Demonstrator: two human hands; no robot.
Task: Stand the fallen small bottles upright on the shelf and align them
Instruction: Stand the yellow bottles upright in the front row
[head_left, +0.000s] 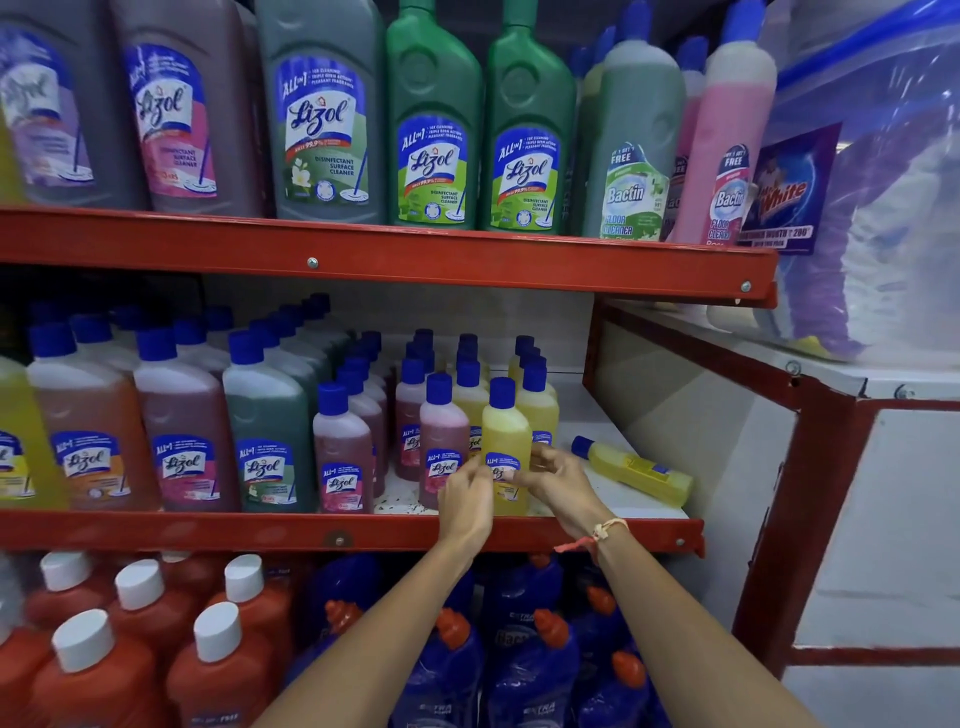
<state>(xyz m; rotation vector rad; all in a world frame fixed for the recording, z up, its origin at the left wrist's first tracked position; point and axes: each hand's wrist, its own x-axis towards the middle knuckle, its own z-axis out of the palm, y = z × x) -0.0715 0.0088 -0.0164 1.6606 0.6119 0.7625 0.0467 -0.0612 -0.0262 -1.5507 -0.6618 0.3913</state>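
A small yellow bottle (505, 431) with a blue cap stands upright at the front of the middle shelf (332, 532). My left hand (464, 501) grips its left side and my right hand (558, 480) grips its right side, both at label height. To its right, another small yellow bottle (636, 470) lies on its side on the white shelf board, cap pointing back-left. Behind and left stand rows of small pink bottles (441, 441) and small yellow ones (537, 402), all upright.
Larger cleaner bottles (267, 431) fill the left of the middle shelf. Big bottles line the top shelf (363, 254). Below are red bottles with white caps (140, 623) and blue bottles (519, 660). A red frame post (810, 499) bounds the right side.
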